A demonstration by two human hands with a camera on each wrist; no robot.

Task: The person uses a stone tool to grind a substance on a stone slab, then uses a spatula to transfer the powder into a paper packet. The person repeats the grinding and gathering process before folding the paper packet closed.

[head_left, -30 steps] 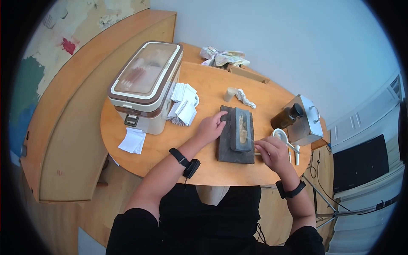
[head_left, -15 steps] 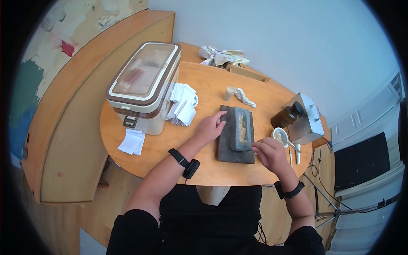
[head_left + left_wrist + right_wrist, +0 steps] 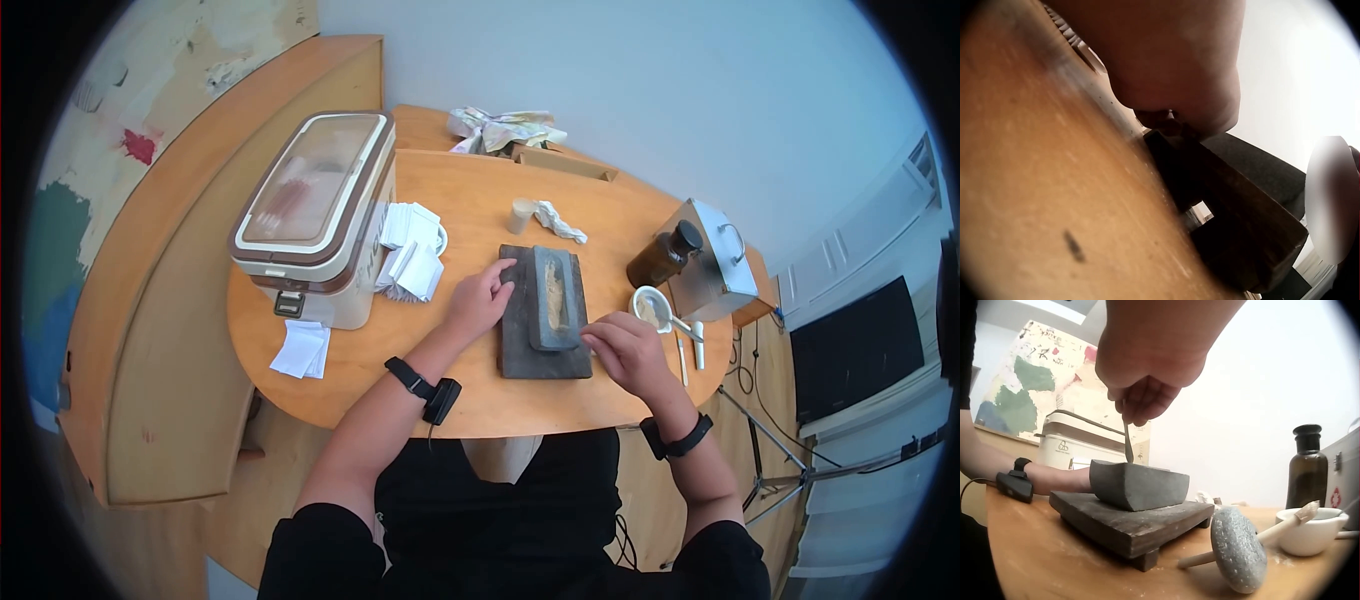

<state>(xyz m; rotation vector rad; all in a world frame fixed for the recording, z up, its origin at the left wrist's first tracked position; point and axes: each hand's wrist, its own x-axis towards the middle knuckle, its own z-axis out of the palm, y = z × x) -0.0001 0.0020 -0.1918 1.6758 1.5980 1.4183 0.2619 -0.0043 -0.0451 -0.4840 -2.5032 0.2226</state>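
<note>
A grey stone trough (image 3: 541,305) with pale brown powder (image 3: 556,290) in its long hollow sits on a dark wooden board (image 3: 515,345) with short feet. My left hand (image 3: 478,302) holds the board's left edge, index finger and thumb at its top; in the left wrist view the other fingers look tucked at the edge. With thumb and fingers, my right hand (image 3: 630,352) pinches a thin spatula (image 3: 1128,447) above the trough's near end. The spatula points down, and its flat tip reaches the trough's rim in the right wrist view. Below that hand lies a stone grinding wheel (image 3: 1238,550) with a wooden handle.
To the right stand a white bowl (image 3: 637,302) holding powder, a brown bottle (image 3: 655,262) and a metal case (image 3: 715,265). Beyond the board are a small cup (image 3: 520,216) and crumpled tissue (image 3: 560,222). Folded white papers (image 3: 412,255) lie beside a large lidded box (image 3: 330,240) at left.
The head view has shifted slightly. My right hand has moved a little about the trough's near end, and the spatula shows less from above. My left hand has stayed on the board.
</note>
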